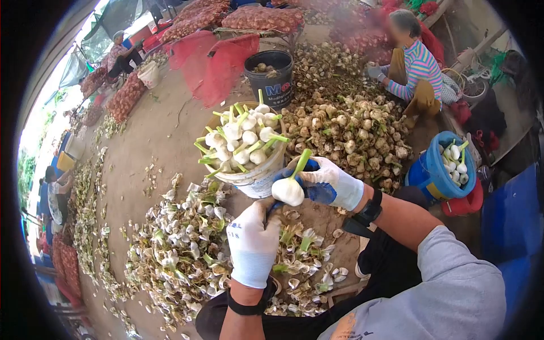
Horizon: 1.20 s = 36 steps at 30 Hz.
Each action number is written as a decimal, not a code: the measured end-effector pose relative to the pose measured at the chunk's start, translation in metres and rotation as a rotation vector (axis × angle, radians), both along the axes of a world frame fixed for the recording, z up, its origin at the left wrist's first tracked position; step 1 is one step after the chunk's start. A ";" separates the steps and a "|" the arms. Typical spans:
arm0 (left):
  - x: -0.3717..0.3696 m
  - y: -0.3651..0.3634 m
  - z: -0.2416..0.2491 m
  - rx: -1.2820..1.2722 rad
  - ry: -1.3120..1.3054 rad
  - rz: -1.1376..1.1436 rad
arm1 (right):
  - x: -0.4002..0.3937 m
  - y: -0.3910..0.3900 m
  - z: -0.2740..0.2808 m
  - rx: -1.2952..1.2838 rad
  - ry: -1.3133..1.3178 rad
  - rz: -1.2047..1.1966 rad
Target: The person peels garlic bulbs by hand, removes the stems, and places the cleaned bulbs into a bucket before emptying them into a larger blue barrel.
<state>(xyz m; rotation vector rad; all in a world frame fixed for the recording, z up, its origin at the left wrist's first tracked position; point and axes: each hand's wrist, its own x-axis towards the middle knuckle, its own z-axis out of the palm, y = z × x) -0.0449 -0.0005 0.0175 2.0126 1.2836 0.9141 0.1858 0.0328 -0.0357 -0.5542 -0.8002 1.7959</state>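
A peeled white garlic bulb (288,192) with a short green stem is held up in front of me. My right hand (334,182), in a white glove with blue-coated fingers, grips it from the right around the stem and side. From below, my left hand (253,238), in a matching glove, is closed with its fingertips against the underside of the bulb; part of those fingers is hidden. Just beyond my hands stands a white bucket (258,184) heaped with cleaned garlic bulbs (241,136), their green stems sticking out.
A pile of unpeeled garlic (351,133) lies ahead, with a person in a striped top (419,71) crouching beside it. Garlic peelings (181,243) cover the floor near my feet. A black bucket (272,93) and a blue bucket (422,173) with bulbs stand around.
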 end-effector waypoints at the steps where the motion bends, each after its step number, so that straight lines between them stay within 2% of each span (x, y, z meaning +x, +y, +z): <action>1: 0.002 -0.002 0.009 -0.173 -0.117 -0.029 | -0.003 0.001 -0.003 0.001 -0.005 0.002; 2: 0.002 -0.003 0.003 -0.171 -0.121 -0.028 | -0.005 0.004 -0.009 -0.008 0.040 -0.011; 4: -0.001 -0.015 -0.015 -0.328 0.027 -0.636 | -0.007 0.012 -0.019 -0.019 0.080 -0.015; 6: 0.008 -0.032 -0.021 -0.177 0.341 -0.667 | -0.006 0.021 -0.022 -0.113 0.206 -0.018; 8: -0.001 -0.029 -0.033 -0.114 0.478 -0.536 | -0.010 0.026 -0.025 -0.106 0.213 -0.058; 12: -0.019 -0.019 -0.019 -0.207 0.535 -0.446 | -0.017 0.034 -0.028 -0.116 0.239 -0.037; 16: -0.024 -0.024 -0.023 -0.338 0.574 -0.574 | -0.022 0.044 -0.032 -0.159 0.231 -0.018; 19: -0.031 -0.027 -0.026 -0.216 0.615 -0.534 | -0.025 0.062 -0.008 -0.078 -0.110 -0.205; 22: -0.033 -0.023 -0.021 -0.259 0.647 -0.498 | -0.021 0.095 0.017 0.290 -0.508 -0.367; 23: -0.036 -0.023 -0.020 -0.254 0.641 -0.503 | -0.017 0.109 0.025 0.401 -0.718 -0.429; 24: -0.037 -0.022 -0.021 -0.253 0.644 -0.502 | -0.017 0.126 0.033 0.451 -0.824 -0.464; 28: -0.041 -0.020 -0.023 -0.245 0.631 -0.461 | -0.019 0.207 0.047 0.614 -1.094 -1.029; 29: -0.042 -0.019 -0.023 -0.254 0.633 -0.448 | -0.014 0.225 0.052 0.569 -1.107 -1.072; 32: -0.045 -0.016 -0.019 -0.270 0.650 -0.431 | -0.002 0.287 0.035 0.447 -1.133 -0.973; 36: -0.047 -0.011 -0.021 -0.349 0.749 -0.422 | -0.013 0.323 0.017 0.411 -1.529 -0.872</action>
